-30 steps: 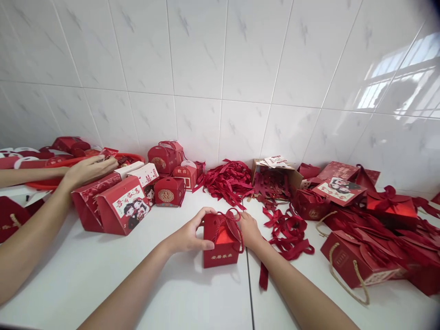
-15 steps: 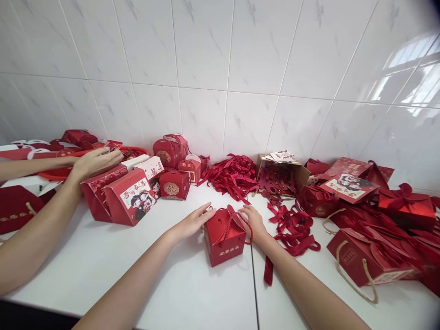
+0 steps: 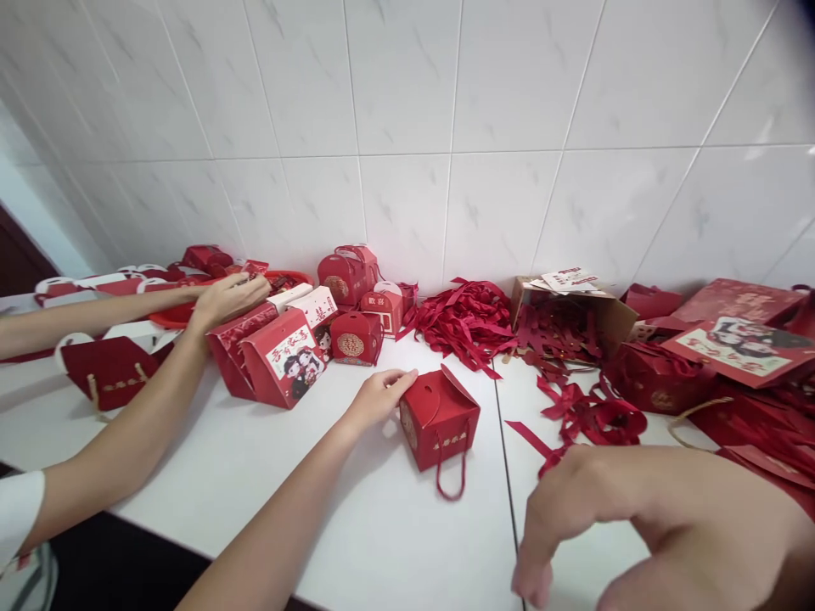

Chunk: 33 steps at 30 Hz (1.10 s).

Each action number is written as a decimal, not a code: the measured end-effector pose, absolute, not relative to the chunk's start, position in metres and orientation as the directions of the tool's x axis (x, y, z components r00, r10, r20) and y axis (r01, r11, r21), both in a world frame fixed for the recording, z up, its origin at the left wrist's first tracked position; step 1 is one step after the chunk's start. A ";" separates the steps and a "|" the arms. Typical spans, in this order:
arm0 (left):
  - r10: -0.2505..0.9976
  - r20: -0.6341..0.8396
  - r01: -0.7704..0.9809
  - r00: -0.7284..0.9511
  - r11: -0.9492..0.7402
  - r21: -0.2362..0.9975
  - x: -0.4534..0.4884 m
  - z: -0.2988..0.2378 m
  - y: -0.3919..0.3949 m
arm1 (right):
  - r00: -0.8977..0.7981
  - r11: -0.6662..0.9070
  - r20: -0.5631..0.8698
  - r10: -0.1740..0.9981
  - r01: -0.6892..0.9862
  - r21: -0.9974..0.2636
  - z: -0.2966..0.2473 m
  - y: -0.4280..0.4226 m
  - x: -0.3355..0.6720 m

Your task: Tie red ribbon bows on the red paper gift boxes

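Observation:
A small red gift box (image 3: 439,422) with gold lettering stands upright on the white table, its top flaps folded in and a red cord handle (image 3: 453,488) hanging down its front. My left hand (image 3: 382,396) grips the box at its back left corner, thumb at the top edge; the other fingers are partly hidden behind it. Large and close to the camera, my right hand (image 3: 592,509) is raised at the lower right. Its fingers bend downward, thumb apart from them, with nothing seen between them.
Red ribbons (image 3: 468,318) lie by the wall beside an open cardboard box (image 3: 615,327) of ribbon. Finished red boxes (image 3: 668,373) pile up at right. At left, a co-worker's hands (image 3: 233,293) are over a red basin (image 3: 171,316), behind several red boxes (image 3: 283,356).
My right hand has left the gift box and come toward the camera at lower right. The cord handle has dropped to the box's front. The view has shifted left.

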<state>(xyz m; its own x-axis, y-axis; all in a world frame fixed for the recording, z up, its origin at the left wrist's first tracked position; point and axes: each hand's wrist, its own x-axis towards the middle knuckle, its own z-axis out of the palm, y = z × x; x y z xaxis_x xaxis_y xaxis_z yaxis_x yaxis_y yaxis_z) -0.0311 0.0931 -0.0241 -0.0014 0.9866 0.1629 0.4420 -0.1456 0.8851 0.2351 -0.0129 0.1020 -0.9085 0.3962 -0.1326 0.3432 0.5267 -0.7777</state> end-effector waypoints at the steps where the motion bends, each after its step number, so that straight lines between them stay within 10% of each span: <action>1: 0.972 0.221 0.462 -0.077 -0.161 0.872 -0.036 -0.021 0.094 | -0.897 0.529 -0.196 0.396 0.397 -0.750 0.095 -0.010 0.232; 10: 0.292 0.519 0.564 -0.803 0.095 0.820 -0.138 0.019 0.091 | -0.703 0.519 -0.067 0.708 0.582 -0.626 -0.012 0.052 0.184; 22: 0.698 0.619 0.389 -0.360 -0.491 0.780 -0.082 0.043 0.060 | -0.347 0.525 0.413 0.842 0.347 -0.777 0.009 0.064 0.202; 27: 0.896 0.438 0.205 0.081 -0.445 0.872 -0.005 0.036 0.045 | -0.289 0.631 0.574 0.767 0.172 -0.757 0.025 0.061 0.208; 33: 0.940 0.305 0.007 0.151 -0.309 0.951 0.016 0.002 0.055 | -0.331 0.548 0.466 0.820 0.223 -0.806 0.013 0.070 0.212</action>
